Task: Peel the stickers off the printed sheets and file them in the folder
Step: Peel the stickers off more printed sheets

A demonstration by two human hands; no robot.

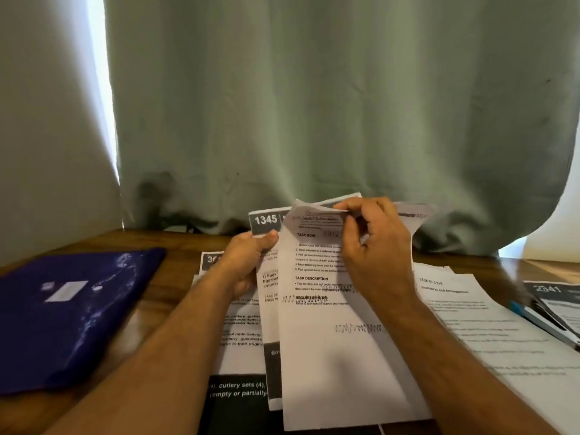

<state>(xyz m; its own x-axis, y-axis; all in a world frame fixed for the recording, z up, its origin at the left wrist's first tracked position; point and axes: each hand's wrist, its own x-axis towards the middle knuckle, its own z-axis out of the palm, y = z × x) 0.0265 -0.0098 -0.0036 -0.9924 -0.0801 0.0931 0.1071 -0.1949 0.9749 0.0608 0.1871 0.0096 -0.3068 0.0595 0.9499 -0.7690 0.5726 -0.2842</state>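
Note:
I hold up two printed sheets above the table. The front sheet [332, 356] has headings and scribbled pen marks. My left hand [248, 262] grips the left edge of the sheet behind it, headed 1345 [265, 220]. At the front sheet's top, my right hand [373, 243] pinches the edge near a curled corner; whether a sticker is between the fingers cannot be told. A dark blue folder [69, 315] lies closed on the table at the left.
More printed sheets [489, 328] lie spread on the wooden table [175, 277] under and to the right of my arms. A blue and white pen-like item [539, 321] lies at the right. A green curtain [314, 105] hangs right behind the table.

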